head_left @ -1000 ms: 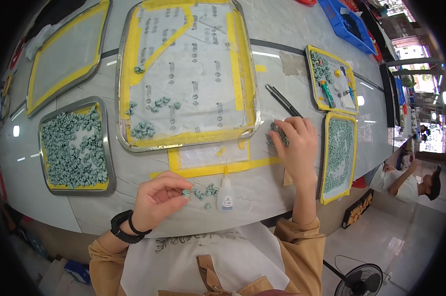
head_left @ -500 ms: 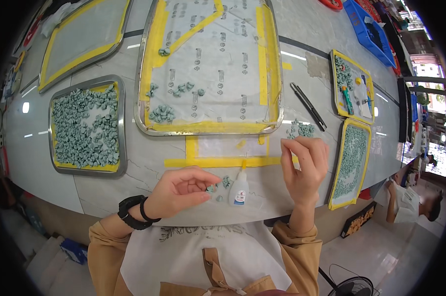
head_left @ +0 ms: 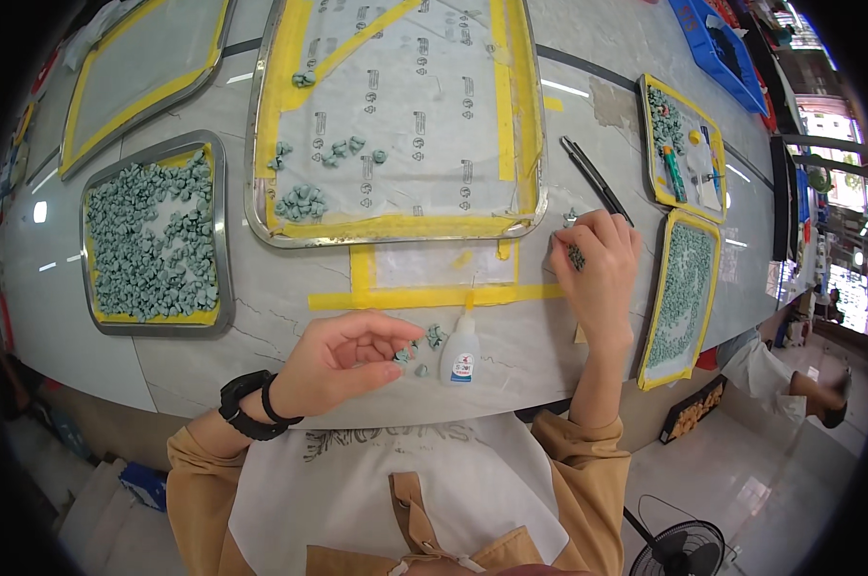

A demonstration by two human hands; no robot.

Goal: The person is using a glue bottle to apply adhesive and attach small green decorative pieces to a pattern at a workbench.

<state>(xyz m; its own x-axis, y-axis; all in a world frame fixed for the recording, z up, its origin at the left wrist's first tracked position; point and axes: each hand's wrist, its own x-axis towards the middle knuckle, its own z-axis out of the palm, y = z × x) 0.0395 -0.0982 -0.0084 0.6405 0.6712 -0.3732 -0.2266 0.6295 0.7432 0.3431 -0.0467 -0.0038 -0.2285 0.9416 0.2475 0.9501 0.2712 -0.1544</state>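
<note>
Bottle (head_left: 462,355) on table (head_left: 520,372) between left hand (head_left: 333,363) and right hand (head_left: 602,274); pieces (head_left: 131,259) in left tray (head_left: 225,221); middle tray (head_left: 386,238) behind bottle, tools (head_left: 595,177) right.

The surface (head_left: 184,379) was pale grey, marbled with thin darker veins and crossed by a dark band (head_left: 587,65). The small pieces (head_left: 435,335) were muted grey-green. The bottle (head_left: 460,348) was white with a yellow tip (head_left: 469,300), its label (head_left: 463,368) white, red and blue. The large tray (head_left: 405,240) was silver-rimmed, edged in yellow tape (head_left: 395,228), its whitish sheet (head_left: 391,115) repeating small black prints. The pens (head_left: 595,180) were black, the marker (head_left: 673,173) green, the crate (head_left: 693,43) bright blue. The watch (head_left: 247,405) was black, the sleeves (head_left: 203,490) tan, the apron (head_left: 347,490) white with dark lettering.
</note>
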